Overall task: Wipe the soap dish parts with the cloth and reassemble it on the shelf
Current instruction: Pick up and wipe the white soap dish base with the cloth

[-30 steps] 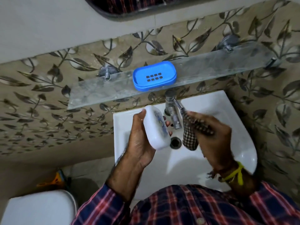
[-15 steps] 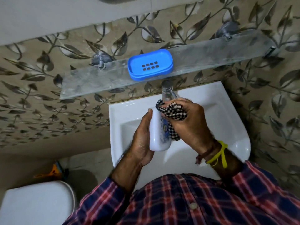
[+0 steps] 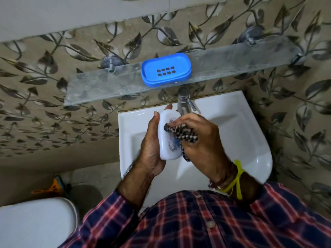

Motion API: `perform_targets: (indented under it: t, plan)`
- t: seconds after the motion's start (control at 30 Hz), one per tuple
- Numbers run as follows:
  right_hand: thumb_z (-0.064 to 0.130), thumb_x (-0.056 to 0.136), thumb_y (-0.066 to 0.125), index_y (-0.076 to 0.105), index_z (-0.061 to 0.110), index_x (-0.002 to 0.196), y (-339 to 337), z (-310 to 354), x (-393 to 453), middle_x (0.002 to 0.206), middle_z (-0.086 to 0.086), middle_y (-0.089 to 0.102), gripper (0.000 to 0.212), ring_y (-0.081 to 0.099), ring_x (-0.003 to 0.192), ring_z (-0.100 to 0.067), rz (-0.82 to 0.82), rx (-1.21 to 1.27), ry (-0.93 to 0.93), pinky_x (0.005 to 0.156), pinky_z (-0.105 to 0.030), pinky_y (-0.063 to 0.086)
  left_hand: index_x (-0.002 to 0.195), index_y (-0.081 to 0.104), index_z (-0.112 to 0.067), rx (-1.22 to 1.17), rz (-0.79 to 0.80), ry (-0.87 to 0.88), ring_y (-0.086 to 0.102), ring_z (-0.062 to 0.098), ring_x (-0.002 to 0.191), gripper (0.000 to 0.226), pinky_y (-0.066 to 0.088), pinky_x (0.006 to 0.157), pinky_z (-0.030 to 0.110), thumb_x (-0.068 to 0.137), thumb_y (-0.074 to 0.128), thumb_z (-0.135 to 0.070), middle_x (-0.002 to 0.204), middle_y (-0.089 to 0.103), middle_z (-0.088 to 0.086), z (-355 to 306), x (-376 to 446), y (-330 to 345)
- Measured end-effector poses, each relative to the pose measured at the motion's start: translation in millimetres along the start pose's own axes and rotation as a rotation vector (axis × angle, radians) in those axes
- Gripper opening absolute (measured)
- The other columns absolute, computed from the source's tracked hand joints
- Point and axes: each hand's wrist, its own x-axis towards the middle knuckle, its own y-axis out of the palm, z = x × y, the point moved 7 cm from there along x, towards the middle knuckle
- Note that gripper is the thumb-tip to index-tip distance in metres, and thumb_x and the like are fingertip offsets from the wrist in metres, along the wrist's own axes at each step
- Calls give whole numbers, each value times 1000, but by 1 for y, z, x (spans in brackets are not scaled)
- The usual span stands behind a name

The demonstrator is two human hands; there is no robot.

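Observation:
The blue soap dish base (image 3: pixel 166 69), with drain holes in its tray, sits on the glass shelf (image 3: pixel 100 86) above the sink. My left hand (image 3: pixel 152 145) holds the white soap dish lid (image 3: pixel 168 136) on edge over the basin. The lid has a blue and dark print on its face. My right hand (image 3: pixel 200 138) grips a black-and-white checkered cloth (image 3: pixel 180 132) and presses it against the lid's printed face. Part of the lid is hidden behind the cloth and my fingers.
A white sink (image 3: pixel 232 126) with a chrome tap (image 3: pixel 184 102) lies under my hands. The leaf-patterned wall runs behind the shelf. A white toilet lid (image 3: pixel 34 224) is at the lower left, with an orange object (image 3: pixel 48 189) on the floor beside it.
My right hand has brought the cloth from beside the tap onto the lid and moved it across the printed face. The lid has tilted a little in my left hand.

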Motion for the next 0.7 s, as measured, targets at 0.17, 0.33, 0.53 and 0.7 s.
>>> perform_targets:
  t: [0.17, 0.33, 0.53, 0.7]
  plan:
    - [-9, 73, 75, 74, 0, 89, -13, -15, 11, 88, -13, 70, 19, 67, 84, -33, -83, -133, 18, 75, -48, 55, 106, 79, -39, 15, -6, -5, 72, 16, 108, 54, 59, 81, 27, 103, 28, -57, 116, 76, -2, 6, -1, 2]
    - [-7, 71, 65, 76, 16, 103, 6, 13, -10, 98, -2, 67, 41, 62, 95, -21, 112, -213, -181, 80, -32, 52, 125, 68, -34, -6, 3, 16, 72, 21, 102, 51, 60, 84, 38, 97, 38, -63, 114, 75, 5, -4, 2, 3]
    - [-11, 72, 66, 74, 2, 96, -7, -6, 5, 92, -12, 66, 28, 65, 86, -34, 29, -177, -32, 75, -45, 56, 109, 78, -32, 4, -5, -12, 73, 17, 101, 56, 60, 79, 31, 97, 33, -64, 112, 76, 2, 5, 2, 1]
    - [-4, 76, 71, 74, 11, 108, 5, 17, -34, 104, -5, 68, 36, 67, 97, -22, 269, -219, -235, 81, -33, 57, 127, 65, -8, -11, 59, -19, 73, 24, 89, 86, 61, 81, 35, 80, 45, -77, 101, 75, 12, -9, 1, 6]
